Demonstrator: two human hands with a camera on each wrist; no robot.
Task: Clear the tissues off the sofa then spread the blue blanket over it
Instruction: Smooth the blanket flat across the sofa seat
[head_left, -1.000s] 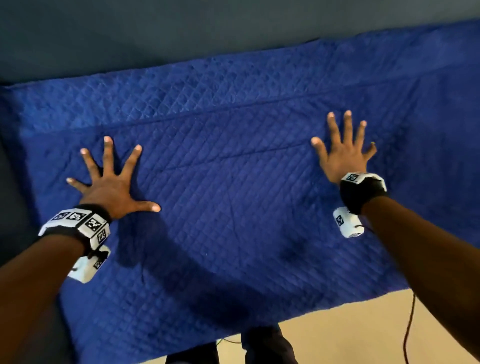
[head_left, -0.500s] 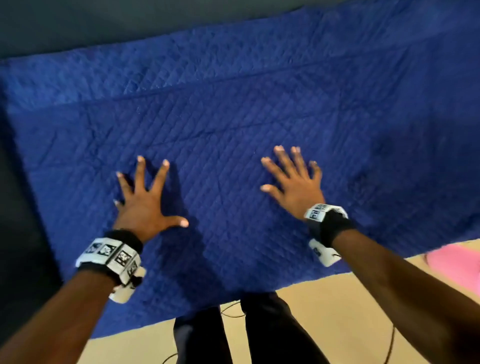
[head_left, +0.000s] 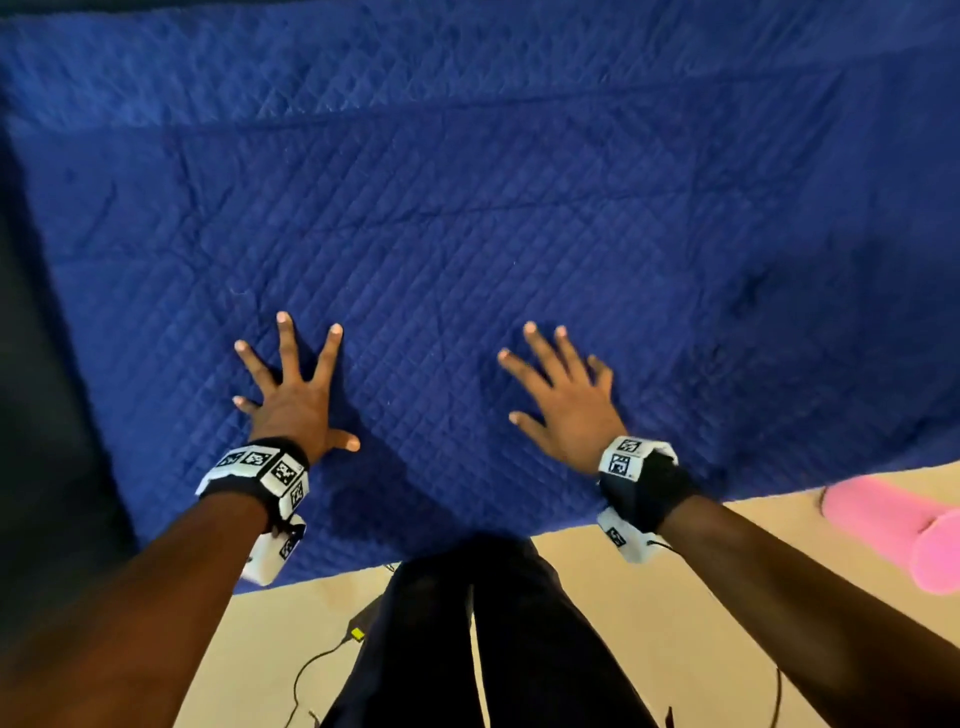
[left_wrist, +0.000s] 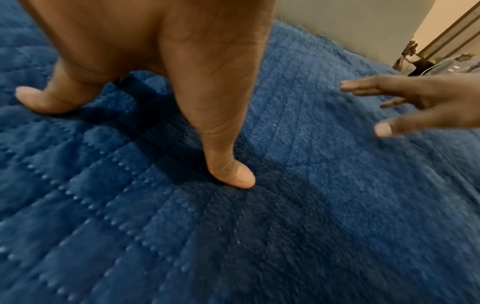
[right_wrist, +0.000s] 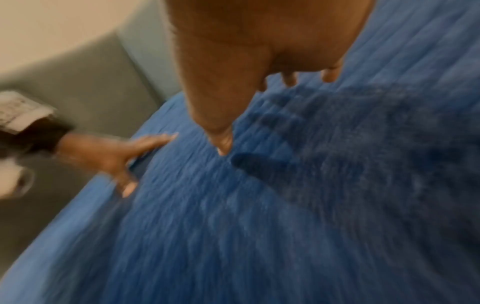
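Note:
The quilted blue blanket (head_left: 493, 208) lies spread flat over the grey sofa (head_left: 47, 364), hanging down its front edge. My left hand (head_left: 296, 395) rests flat on the blanket with fingers splayed; in the left wrist view its fingertips (left_wrist: 239, 179) press the blanket (left_wrist: 285, 205). My right hand (head_left: 566, 395) has straight spread fingers just above or on the blanket; the right wrist view is blurred and shows its shadow on the blanket (right_wrist: 259, 226). No tissues are in view.
A pink object (head_left: 904, 530) lies on the beige floor (head_left: 649, 623) at the lower right. My dark-trousered legs (head_left: 493, 639) stand at the sofa's front, with a black cable (head_left: 322, 660) on the floor. The sofa's grey arm borders the blanket at left.
Both hands have slid across the blanket toward each other and toward its front edge. The view has shifted, bringing the floor and pink object into sight.

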